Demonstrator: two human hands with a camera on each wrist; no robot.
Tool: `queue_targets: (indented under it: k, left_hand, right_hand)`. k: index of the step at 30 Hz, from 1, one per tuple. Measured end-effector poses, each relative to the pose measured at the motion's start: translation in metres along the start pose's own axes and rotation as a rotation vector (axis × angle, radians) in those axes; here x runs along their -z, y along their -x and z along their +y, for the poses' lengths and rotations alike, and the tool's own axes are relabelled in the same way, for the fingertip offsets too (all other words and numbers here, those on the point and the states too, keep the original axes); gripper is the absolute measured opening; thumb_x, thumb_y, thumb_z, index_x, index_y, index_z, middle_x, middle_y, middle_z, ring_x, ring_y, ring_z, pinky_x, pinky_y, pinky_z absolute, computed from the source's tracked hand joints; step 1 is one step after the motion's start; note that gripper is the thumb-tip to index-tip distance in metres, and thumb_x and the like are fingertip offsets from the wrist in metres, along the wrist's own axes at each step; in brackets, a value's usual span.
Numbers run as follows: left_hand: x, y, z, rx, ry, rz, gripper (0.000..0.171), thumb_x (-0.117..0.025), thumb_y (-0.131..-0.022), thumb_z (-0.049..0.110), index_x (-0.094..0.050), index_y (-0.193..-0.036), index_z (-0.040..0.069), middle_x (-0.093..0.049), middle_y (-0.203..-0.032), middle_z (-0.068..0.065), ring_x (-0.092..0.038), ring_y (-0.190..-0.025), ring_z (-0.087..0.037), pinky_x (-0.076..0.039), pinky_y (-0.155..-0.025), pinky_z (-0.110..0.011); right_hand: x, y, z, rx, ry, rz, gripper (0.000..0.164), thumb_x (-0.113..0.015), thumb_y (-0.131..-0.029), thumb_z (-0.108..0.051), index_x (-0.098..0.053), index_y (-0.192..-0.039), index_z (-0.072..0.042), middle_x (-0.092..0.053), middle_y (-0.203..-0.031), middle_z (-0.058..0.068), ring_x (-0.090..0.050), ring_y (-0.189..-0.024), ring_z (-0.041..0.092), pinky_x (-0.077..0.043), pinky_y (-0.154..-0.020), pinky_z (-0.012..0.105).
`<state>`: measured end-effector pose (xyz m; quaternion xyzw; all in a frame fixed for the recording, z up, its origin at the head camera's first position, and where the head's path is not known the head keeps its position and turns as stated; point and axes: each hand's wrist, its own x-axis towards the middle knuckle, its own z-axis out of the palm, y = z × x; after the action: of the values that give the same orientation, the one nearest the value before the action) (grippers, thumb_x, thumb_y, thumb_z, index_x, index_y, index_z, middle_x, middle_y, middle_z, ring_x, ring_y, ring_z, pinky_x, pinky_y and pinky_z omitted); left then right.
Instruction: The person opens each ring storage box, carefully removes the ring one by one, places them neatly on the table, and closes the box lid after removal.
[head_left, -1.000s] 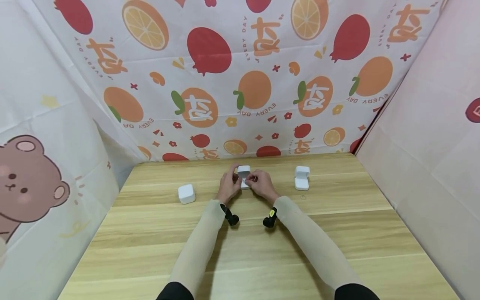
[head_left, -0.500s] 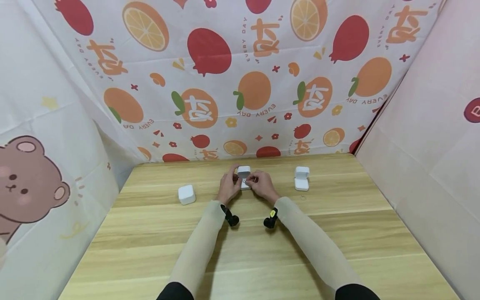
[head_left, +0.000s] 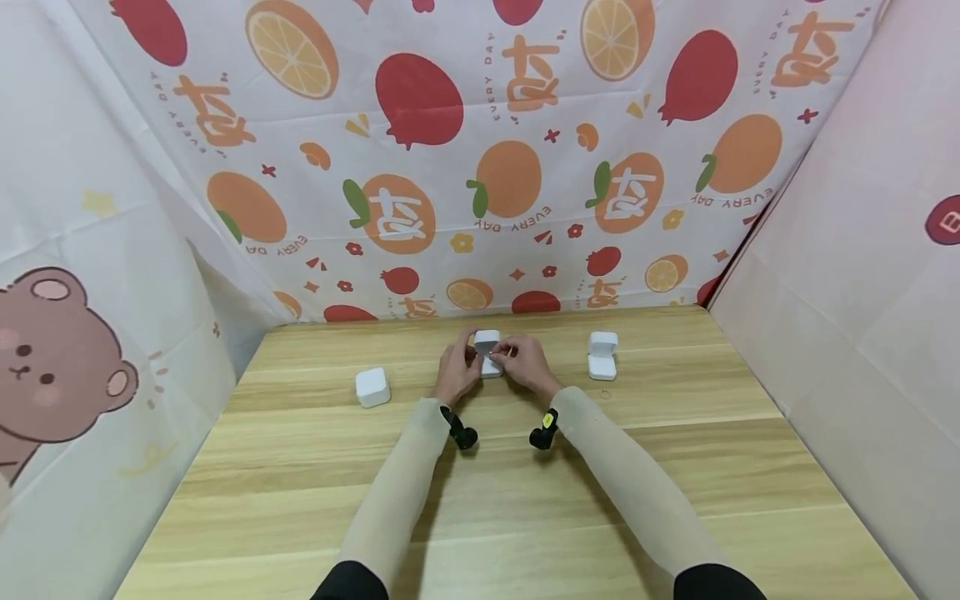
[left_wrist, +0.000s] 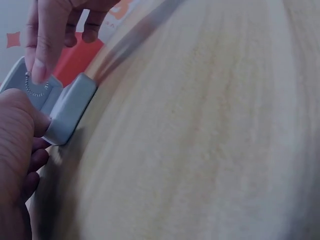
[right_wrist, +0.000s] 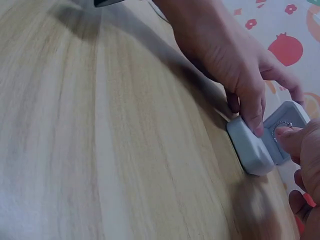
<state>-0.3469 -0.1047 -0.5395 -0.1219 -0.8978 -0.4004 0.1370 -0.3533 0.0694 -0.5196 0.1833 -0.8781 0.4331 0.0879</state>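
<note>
In the head view, an open white ring box [head_left: 487, 338] stands at the back middle of the table between both hands. My left hand [head_left: 457, 371] grips it from the left, thumb on the base and a finger reaching up by the raised lid. Thumb and finger of my right hand [head_left: 527, 362] pinch a ring [left_wrist: 37, 95] with a beaded silvery band. The left wrist view shows this ring upright in front of the lid's inside, above the box base [left_wrist: 75, 107]. Part of the band is hidden behind the right fingertips [right_wrist: 287, 135].
Right of the hands, another white ring box [head_left: 602, 367] stands open, with a small ring [head_left: 605, 393] lying on the table in front of it. A closed white box [head_left: 372, 387] sits to the left. Behind the wooden table [head_left: 480, 517] hangs a fruit-print cloth [head_left: 480, 92].
My right hand has risen slightly, lifting the ring a little away from the box base. My left hand keeps its grip on the box.
</note>
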Motion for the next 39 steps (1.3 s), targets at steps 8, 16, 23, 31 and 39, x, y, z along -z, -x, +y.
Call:
queue_targets:
  k: [8,16,23,31,39]
  left_hand:
    - [0.006,0.002,0.005,0.012,0.067,-0.013,0.052,-0.066,-0.091,0.004,-0.051,-0.141,0.005,-0.073,-0.100,-0.024,-0.067,-0.098,-0.037,-0.052,-0.092,-0.053]
    - [0.001,-0.001,0.006,0.113,0.162,-0.024,0.042,-0.068,-0.095,0.007,-0.055,-0.135,0.003,-0.073,-0.102,-0.022,-0.069,-0.093,-0.032,-0.053,-0.086,-0.044]
    - [0.001,-0.007,0.004,0.164,0.197,0.003,0.034,-0.074,-0.090,0.008,-0.062,-0.121,0.002,-0.073,-0.095,-0.020,-0.067,-0.084,-0.026,-0.049,-0.073,-0.028]
    - [0.004,-0.010,0.008,0.192,0.150,-0.012,0.037,-0.077,-0.089,0.009,-0.063,-0.121,0.001,-0.074,-0.096,-0.019,-0.067,-0.085,-0.025,-0.052,-0.074,-0.031]
    - [-0.001,-0.007,0.004,0.187,0.164,-0.003,0.036,-0.074,-0.092,0.012,-0.061,-0.125,0.002,-0.074,-0.102,-0.020,-0.070,-0.093,-0.029,-0.055,-0.083,-0.040]
  right_hand:
    - [0.002,0.000,-0.002,0.016,-0.021,-0.005,0.006,-0.076,-0.091,-0.013,-0.077,-0.089,-0.007,-0.075,-0.088,0.008,-0.056,-0.074,0.015,-0.043,-0.065,0.021]
    - [0.005,0.000,0.000,0.006,-0.016,-0.018,0.008,-0.076,-0.092,-0.016,-0.077,-0.091,-0.008,-0.074,-0.090,0.007,-0.060,-0.080,0.021,-0.044,-0.067,0.021]
    - [0.010,-0.002,0.003,0.006,-0.035,-0.007,0.007,-0.075,-0.092,-0.014,-0.078,-0.091,-0.008,-0.076,-0.090,0.007,-0.059,-0.078,0.017,-0.046,-0.069,0.024]
    - [0.012,-0.004,0.005,0.023,-0.032,0.005,0.008,-0.077,-0.091,-0.015,-0.079,-0.091,-0.007,-0.077,-0.089,0.008,-0.058,-0.075,0.015,-0.045,-0.067,0.022]
    - [0.013,-0.004,0.007,0.032,-0.056,0.005,0.008,-0.078,-0.090,-0.013,-0.078,-0.090,-0.006,-0.075,-0.086,0.009,-0.057,-0.072,0.014,-0.045,-0.065,0.021]
